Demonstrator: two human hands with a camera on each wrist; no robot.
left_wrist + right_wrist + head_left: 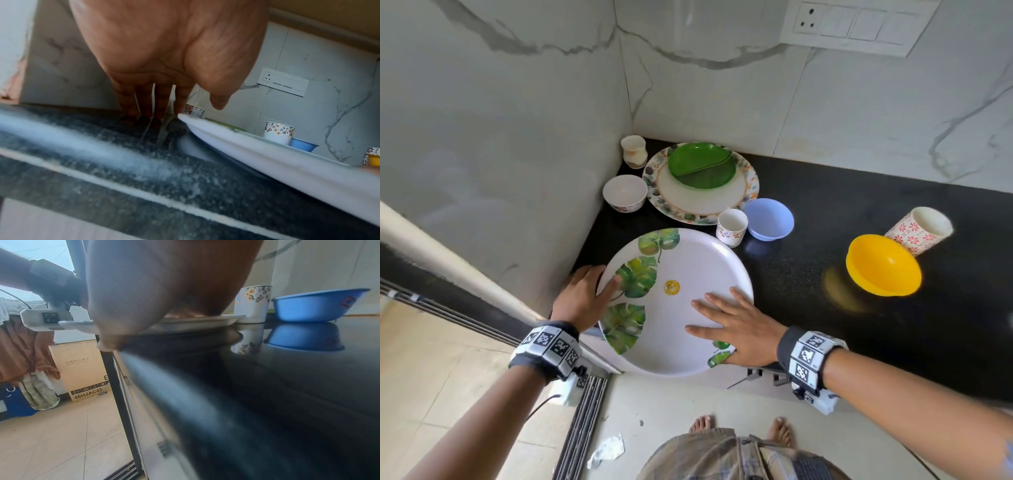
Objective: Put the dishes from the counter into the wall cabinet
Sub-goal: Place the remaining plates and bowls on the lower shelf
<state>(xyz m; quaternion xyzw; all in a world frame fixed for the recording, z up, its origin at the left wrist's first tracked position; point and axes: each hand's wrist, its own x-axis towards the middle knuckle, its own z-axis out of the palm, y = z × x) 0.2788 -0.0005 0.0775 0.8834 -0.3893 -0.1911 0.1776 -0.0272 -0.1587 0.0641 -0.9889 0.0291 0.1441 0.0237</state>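
Head view, lower centre: my right hand (736,329) lay flat on the leaf plate (674,301) overhanging the counter (825,212), my left hand (585,294) loose at its rim; lifting cleanly wanted fingers beneath.

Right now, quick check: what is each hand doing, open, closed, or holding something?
Left hand: open, thumb on the rim of the leaf-print plate, fingers against the counter beside it.
Right hand: open, fingers flat on the plate's face.
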